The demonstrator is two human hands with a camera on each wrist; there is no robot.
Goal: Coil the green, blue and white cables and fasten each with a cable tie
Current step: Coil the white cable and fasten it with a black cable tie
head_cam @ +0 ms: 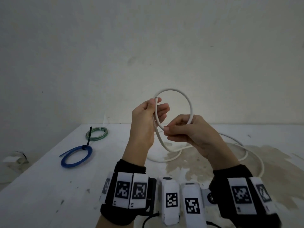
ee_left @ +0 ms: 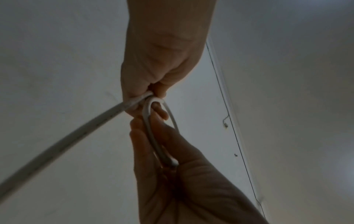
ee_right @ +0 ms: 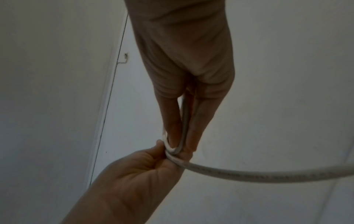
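Note:
I hold the white cable (head_cam: pixel 172 90) up over the table as one loop. My left hand (head_cam: pixel 155 106) grips the loop's left side near the cable's cut end, thumb against fingers. My right hand (head_cam: pixel 167 130) pinches the loop's lower part where the strands cross. The remaining cable trails down and lies loose on the table at the right. In the left wrist view, the left hand (ee_left: pixel 153 133) holds the narrow loop and the cable (ee_left: pixel 76 136) runs off lower left. The right wrist view has the right hand (ee_right: pixel 164 148) pinching the cable (ee_right: pixel 268 174).
The green coil (head_cam: pixel 97 133) and the blue coil (head_cam: pixel 76 156), bound by a black cable tie (head_cam: pixel 88 137), lie at the far left of the white table (head_cam: pixel 49 186). A brownish stain (head_cam: pixel 189 162) marks the tabletop under my hands. A wall rises just behind.

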